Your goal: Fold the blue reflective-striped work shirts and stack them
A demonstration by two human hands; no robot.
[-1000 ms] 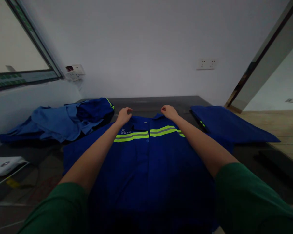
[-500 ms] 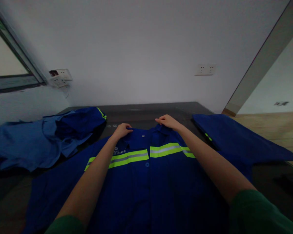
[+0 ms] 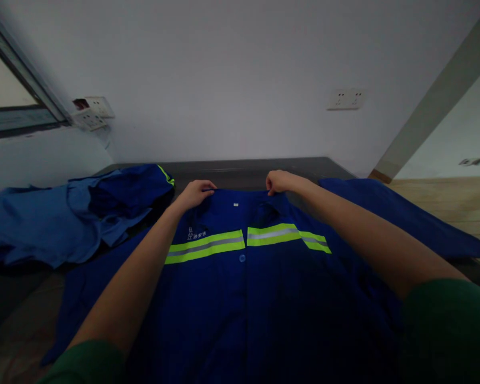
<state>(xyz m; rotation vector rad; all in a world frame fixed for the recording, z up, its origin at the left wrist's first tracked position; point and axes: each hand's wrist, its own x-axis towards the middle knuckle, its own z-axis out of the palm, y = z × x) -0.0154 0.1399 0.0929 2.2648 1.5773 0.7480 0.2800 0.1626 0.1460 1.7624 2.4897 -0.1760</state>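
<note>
Pinching its collar (image 3: pixel 225 198), left grip (image 3: pixel 212 189) and right grip (image 3: pixel 269 192) have the jacket (image 3: pixel 208 290) spread below.

The jacket (image 3: pixel 216 298) under my hands (image 3: pixel 240 188) was matt, dark blue cloth, softly creased, crossed by smooth yellow-green bands (image 3: pixel 208 247) with a grey strip; its small button (image 3: pixel 242 258) looked like plastic. Left of the jacket lay rumpled, matt cloth garments (image 3: pixel 72 213); right of it, flatter blue cloth (image 3: pixel 400 218). Beyond it, the dark table (image 3: pixel 232 169) had a faint sheen, and the wall (image 3: pixel 224 80) looked smooth and matt.
</note>
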